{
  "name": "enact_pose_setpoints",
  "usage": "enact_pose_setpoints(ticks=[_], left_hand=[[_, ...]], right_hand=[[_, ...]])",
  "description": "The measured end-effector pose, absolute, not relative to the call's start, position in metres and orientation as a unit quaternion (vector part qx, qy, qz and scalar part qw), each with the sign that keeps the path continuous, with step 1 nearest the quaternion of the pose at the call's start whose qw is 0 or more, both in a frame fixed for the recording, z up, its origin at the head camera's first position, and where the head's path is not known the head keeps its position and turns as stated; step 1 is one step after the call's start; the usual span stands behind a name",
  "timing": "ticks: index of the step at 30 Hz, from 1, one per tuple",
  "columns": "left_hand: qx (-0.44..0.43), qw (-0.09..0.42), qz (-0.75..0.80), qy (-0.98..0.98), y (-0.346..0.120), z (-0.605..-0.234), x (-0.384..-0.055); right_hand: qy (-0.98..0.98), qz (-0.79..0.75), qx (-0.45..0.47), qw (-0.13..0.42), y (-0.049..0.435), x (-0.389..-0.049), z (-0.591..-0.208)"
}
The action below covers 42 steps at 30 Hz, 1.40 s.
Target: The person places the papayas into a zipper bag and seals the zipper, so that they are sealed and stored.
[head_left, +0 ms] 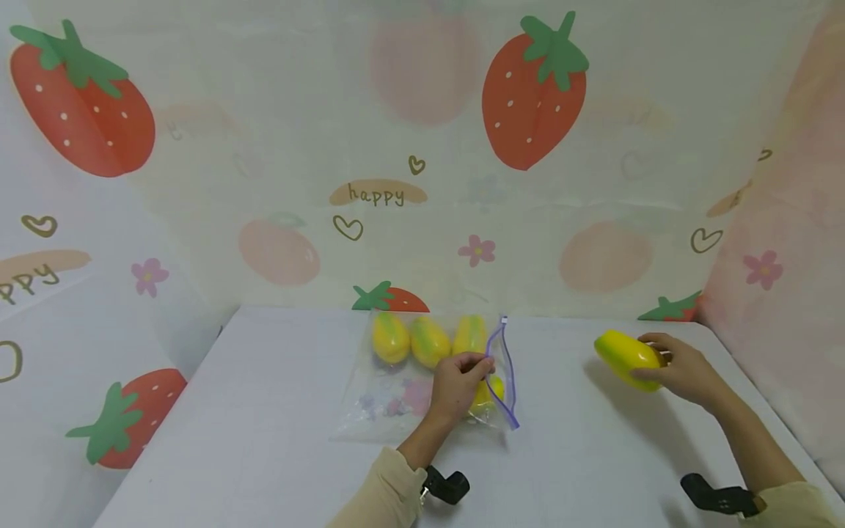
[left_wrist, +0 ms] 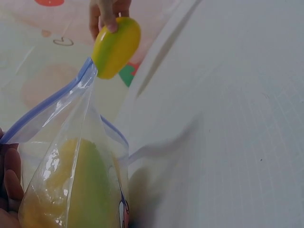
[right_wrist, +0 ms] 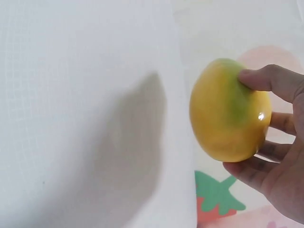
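Observation:
A clear zip bag [head_left: 379, 418] with a purple zip edge lies on the table, several yellow-green mangoes [head_left: 430, 342] inside it. My left hand [head_left: 457, 385] pinches the bag near its open mouth, thumb against fingers at the zip edge. In the left wrist view the zip edge [left_wrist: 45, 108] is lifted, with mangoes bulging behind the clear film. Out to the right, my right hand [head_left: 686, 370] holds another mango [head_left: 626, 359] above the table, its shadow falling below. The right wrist view shows thumb and fingers round that mango [right_wrist: 228, 111].
The white-covered table [head_left: 251, 381] ends at a printed backdrop [head_left: 422, 154] with strawberries, hearts and flowers. Black wrist cameras [head_left: 449, 485] sit on both forearms. Pink cloth [head_left: 785, 293] rises along the right side.

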<state>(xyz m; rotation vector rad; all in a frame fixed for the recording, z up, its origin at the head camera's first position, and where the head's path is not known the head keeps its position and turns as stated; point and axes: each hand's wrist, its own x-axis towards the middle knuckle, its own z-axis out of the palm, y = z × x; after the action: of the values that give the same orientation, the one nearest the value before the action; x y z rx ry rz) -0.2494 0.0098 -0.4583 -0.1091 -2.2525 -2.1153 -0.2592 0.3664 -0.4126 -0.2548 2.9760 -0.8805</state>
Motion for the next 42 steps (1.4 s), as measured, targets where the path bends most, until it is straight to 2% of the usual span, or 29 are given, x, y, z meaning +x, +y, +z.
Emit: enact_pose_setpoints(ticks=[26, 42], left_hand=[[-0.036, 0.022, -0.687, -0.725, 0.008, -0.457, -0.249], [-0.049, 0.034, -0.683, -0.728, 0.008, -0.458, -0.250]], right_hand=[[0.934, -0.301, -0.185, 0.042, 0.301, -0.264, -0.407], [0.913, -0.311, -0.237, 0.113, 0.261, -0.264, -0.420]])
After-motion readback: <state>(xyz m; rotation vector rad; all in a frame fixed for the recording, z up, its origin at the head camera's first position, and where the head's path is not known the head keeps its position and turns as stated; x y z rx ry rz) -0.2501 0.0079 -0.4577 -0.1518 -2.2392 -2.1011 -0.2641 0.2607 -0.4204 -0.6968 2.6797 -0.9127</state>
